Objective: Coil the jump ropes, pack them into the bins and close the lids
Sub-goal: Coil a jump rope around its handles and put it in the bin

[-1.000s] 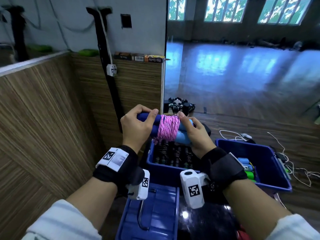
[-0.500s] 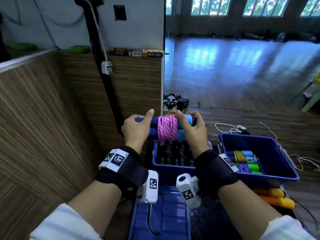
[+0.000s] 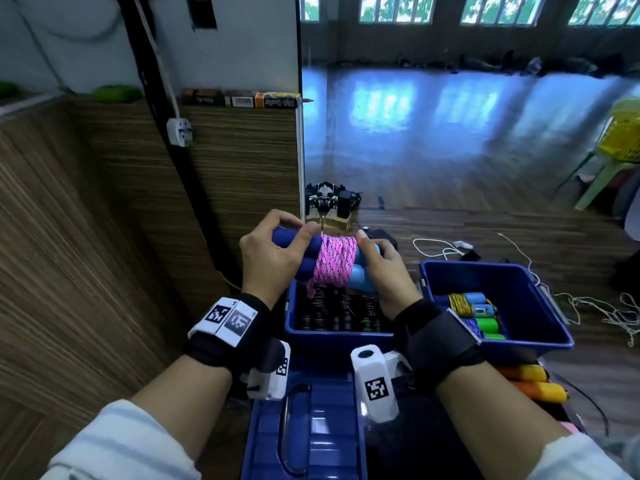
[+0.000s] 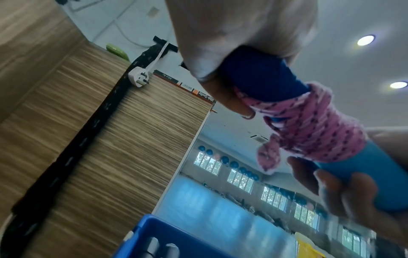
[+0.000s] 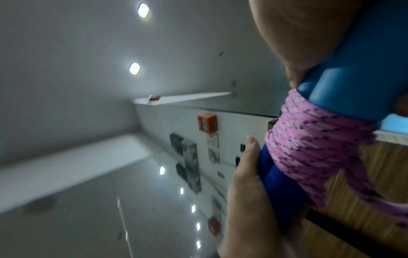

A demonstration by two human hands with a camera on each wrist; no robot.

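A pink jump rope (image 3: 334, 260) is wound tightly round its two blue handles, and I hold the bundle level in the air over the left blue bin (image 3: 337, 336). My left hand (image 3: 273, 258) grips the dark blue handle ends (image 4: 262, 82), thumb on top. My right hand (image 3: 382, 271) grips the light blue handle ends (image 5: 353, 83) on the other side. A short pink rope end (image 4: 268, 157) hangs loose under the coil. The left bin holds several dark coiled ropes. The right blue bin (image 3: 519, 282) holds a few coiled ropes with blue and green handles (image 3: 479, 315).
A blue lid (image 3: 308, 427) with a wire handle lies in front of the left bin. Orange and yellow handles (image 3: 533, 382) lie at the right. A wood-panel wall (image 3: 104, 254) stands close on the left. Loose white cords (image 3: 588, 306) trail over the floor behind the right bin.
My head view has drifted a little, bringing the right bin's ropes and the orange handles into sight. Both hands keep their hold on the wound bundle, shifting only slightly.
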